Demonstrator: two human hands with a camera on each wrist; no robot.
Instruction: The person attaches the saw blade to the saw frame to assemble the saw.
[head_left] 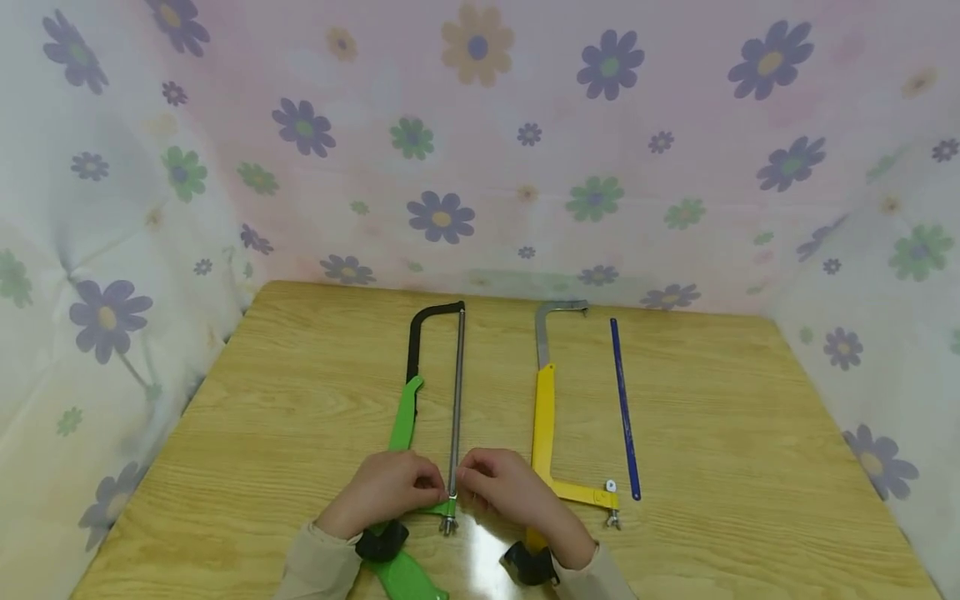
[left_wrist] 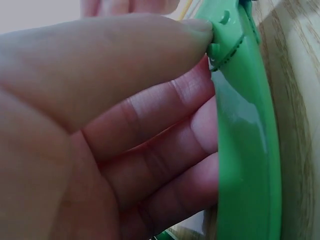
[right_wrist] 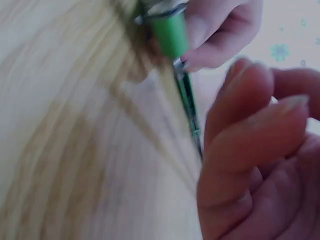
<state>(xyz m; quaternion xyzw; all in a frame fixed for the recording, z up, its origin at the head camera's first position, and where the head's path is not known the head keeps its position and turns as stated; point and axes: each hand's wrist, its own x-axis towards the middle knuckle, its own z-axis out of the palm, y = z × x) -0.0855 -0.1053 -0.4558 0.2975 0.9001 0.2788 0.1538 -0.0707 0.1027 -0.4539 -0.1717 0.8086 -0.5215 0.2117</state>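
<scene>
Around six o'clock, the left hand (head_left: 386, 487) pinches the green hacksaw (head_left: 402, 417); whether the right hand (head_left: 510, 483) pinches its grey blade (head_left: 458, 392), I cannot tell; tabletop (head_left: 750, 433) opens toward the three-o'clock edge.

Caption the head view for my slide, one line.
Left hand and right hand beside the gray blade of a green hacksaw, yellow hacksaw frame and blue blade to its right.

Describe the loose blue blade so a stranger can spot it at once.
On the wood-grained table, find the yellow saw frame, the one right of the green saw. Just right of its open side lies a long, thin, straight blue blade. Colour sets it apart, and unlike the grey blade stretched across the green saw, it lies loose, touching neither frame.
</scene>
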